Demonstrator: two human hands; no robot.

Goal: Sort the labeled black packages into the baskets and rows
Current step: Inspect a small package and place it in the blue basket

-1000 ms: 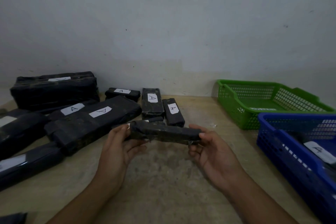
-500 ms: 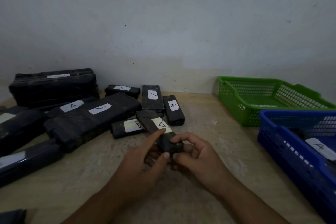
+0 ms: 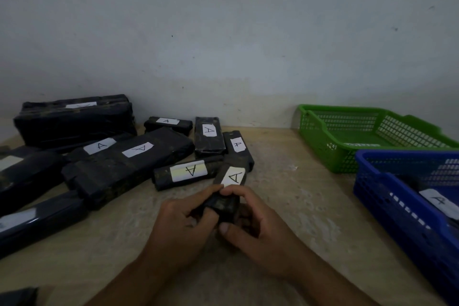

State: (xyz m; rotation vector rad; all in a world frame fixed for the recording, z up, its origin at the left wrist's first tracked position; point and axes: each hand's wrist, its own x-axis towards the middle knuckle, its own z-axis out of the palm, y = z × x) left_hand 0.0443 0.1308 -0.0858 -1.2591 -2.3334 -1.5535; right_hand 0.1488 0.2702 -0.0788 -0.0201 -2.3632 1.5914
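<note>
— Where is the held package (image 3: 229, 190)?
— Over the surface (image 3: 285, 196), gripped at its near end by both hands: left hand (image 3: 182, 225), right hand (image 3: 258, 226). Its label shows an A.
— What crowds it?
— Just beyond it lies a taped package (image 3: 185, 174); a narrow package (image 3: 238, 149) touches or nearly touches its far end. Right of it, well apart: green basket (image 3: 320, 129), blue basket (image 3: 387, 196).

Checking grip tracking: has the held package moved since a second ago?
Yes. The held package was crosswise between both hands; now it points lengthwise toward the wall, label up, its far end by the small package on the table.
</note>
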